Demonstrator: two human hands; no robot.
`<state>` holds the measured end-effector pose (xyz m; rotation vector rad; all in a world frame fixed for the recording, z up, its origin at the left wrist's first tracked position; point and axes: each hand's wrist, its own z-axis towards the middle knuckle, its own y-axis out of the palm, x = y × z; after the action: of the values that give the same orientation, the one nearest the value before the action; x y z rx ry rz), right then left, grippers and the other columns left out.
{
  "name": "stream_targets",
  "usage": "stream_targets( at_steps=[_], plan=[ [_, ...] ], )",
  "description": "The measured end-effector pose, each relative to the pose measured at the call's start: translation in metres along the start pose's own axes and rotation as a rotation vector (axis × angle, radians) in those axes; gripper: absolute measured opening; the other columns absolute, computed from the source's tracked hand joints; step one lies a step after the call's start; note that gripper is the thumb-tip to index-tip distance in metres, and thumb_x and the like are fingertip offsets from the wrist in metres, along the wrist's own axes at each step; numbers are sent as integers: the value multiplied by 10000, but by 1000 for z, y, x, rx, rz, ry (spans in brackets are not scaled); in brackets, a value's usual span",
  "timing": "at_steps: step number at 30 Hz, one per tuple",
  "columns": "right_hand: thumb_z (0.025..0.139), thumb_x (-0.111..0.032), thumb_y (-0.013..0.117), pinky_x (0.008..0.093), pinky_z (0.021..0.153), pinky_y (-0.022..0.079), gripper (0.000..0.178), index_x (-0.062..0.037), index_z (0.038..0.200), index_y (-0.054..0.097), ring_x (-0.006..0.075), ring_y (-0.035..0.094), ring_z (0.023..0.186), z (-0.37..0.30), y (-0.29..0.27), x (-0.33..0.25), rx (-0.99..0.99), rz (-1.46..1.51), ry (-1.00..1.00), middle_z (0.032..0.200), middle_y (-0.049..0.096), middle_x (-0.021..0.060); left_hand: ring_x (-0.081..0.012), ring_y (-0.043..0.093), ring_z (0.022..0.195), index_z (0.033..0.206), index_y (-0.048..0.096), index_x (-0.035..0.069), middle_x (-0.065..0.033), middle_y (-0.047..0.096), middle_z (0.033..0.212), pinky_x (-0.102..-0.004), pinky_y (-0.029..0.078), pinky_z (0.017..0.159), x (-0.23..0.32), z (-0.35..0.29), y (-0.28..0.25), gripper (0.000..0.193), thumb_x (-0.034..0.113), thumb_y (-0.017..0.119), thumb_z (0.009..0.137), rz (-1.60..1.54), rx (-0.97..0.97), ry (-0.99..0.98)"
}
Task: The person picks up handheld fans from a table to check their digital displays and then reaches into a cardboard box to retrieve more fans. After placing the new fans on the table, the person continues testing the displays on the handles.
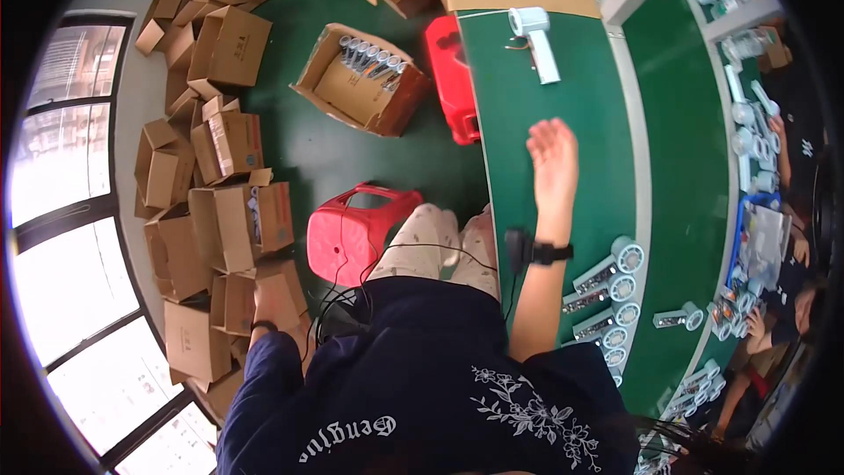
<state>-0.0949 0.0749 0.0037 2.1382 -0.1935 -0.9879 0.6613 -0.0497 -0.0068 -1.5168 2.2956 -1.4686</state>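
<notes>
My right hand (554, 158) is held over the green worktable (519, 105), palm up, fingers stretched out and slightly curled, with nothing in it. Beyond its fingertips lies a pale blue and white handheld fan body (538, 44), with thin wires at its round head. Beside my right forearm stretches a row of several similar fan bodies (615, 287), their handles open and inner parts showing. Out to the left, my left hand (261, 297) reaches down by a cardboard box (281, 292). Its fingers blend into the cardboard, so their grip is hard to make out.
Cardboard boxes (233, 44) pile along the left wall. On the floor ahead sit an open carton (352, 105) holding several fan parts, a red stool (338, 242) and a red case (453, 79). Several people work across the bench at right, near a blue tray (737, 242).
</notes>
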Motion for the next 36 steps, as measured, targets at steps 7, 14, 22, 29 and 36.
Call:
stream_targets(
  at_steps=[7,14,22,29,36],
  plan=[
    [856,-299,624,322,850,448,427,-2,1144,517,234,570,980,69,18,2,152,-466,-136,1091,564,127,-229,600,758,960,569,50,-80,617,829,-359,488,670,89,-93,16,249,261,446,911,-195,-553,-591],
    [825,-353,659,297,737,443,393,-34,1019,534,265,585,843,135,68,12,507,-2028,-1067,985,596,119,-219,602,839,1057,544,47,-82,620,883,-330,478,753,287,86,181,218,197,458,925,560,-872,412],
    [857,-320,642,268,622,420,332,-13,954,561,120,518,683,234,126,21,493,-1444,-435,769,581,42,-159,600,766,1077,569,79,-76,635,840,-321,495,703,425,234,447,243,245,505,912,488,-996,737],
    [929,-179,520,317,856,444,314,72,1117,499,205,538,965,240,191,100,715,-1645,-1034,1125,529,164,-390,573,909,964,614,37,-210,615,890,-445,460,843,416,319,557,312,298,499,835,860,-642,891],
    [845,-77,541,349,907,393,268,13,1097,522,259,508,1062,115,116,367,114,-1417,33,1153,518,137,-367,303,1282,1351,323,144,-142,357,1355,-534,295,1012,385,331,678,931,504,750,606,784,-433,1058]
  ],
)
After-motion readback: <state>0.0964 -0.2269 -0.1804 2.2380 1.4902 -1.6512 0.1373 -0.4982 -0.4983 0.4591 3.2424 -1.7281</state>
